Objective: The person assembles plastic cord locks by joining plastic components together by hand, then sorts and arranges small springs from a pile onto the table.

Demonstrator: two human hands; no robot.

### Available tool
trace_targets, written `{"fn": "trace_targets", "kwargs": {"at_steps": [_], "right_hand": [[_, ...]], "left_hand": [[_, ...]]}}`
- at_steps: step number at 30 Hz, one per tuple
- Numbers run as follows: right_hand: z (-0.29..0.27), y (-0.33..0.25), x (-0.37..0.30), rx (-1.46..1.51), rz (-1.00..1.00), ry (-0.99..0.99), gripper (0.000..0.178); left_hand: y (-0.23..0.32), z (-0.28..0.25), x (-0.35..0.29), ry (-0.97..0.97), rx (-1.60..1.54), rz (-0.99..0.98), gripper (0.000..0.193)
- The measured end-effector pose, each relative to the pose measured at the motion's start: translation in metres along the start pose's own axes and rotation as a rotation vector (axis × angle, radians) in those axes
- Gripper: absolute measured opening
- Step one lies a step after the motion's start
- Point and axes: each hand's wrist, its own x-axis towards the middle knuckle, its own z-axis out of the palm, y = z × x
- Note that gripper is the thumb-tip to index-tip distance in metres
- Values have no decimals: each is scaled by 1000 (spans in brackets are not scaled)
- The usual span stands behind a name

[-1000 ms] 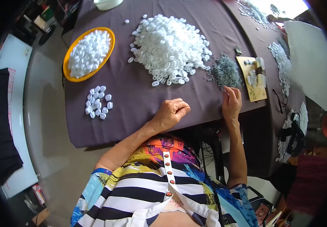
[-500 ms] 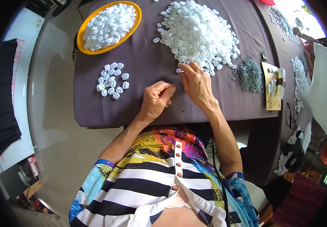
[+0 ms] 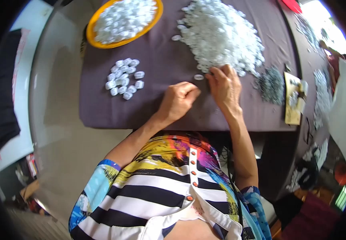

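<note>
My right hand [image 3: 225, 86] is at the near edge of a large heap of small white oval plastic pieces [image 3: 221, 36]. Its fingers are bent and drawn together over the heap's edge; whatever lies between the tips is hidden. Just left of those fingertips, one loose white oval piece [image 3: 198, 77] lies flat on the dark tablecloth [image 3: 149, 112]. My left hand [image 3: 178, 100] is closed, thumb pressed on the curled fingers, and its contents are out of sight. Further left sits a small group of chunkier white pieces [image 3: 124, 80] with dark openings.
A yellow-orange dish [image 3: 91, 34] heaped with white pieces stands at the far left. Right of the big heap are a pile of tiny grey parts [image 3: 272, 85] and a tan board [image 3: 292, 108] holding small pieces. More piles line another dark table at right, beside a person's arm [image 3: 329, 49].
The view has shifted, so the table appears further right. My right hand has moved slightly right, away from the loose oval piece. My left fist has turned a little and remains closed.
</note>
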Motion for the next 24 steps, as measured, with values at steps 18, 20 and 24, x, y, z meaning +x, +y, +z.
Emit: {"fn": "trace_targets", "kwargs": {"at_steps": [18, 20, 24], "right_hand": [[-6, -10, -32, 76, -127, -32, 10], [-6, -12, -32, 96, -124, -32, 9], [-4, -10, -33, 119, -123, -15, 9]], "left_hand": [[-18, -71, -2, 137, 868, 458, 31], [-21, -82, 5, 146, 963, 461, 30], [-40, -95, 12, 150, 1115, 361, 27]]}}
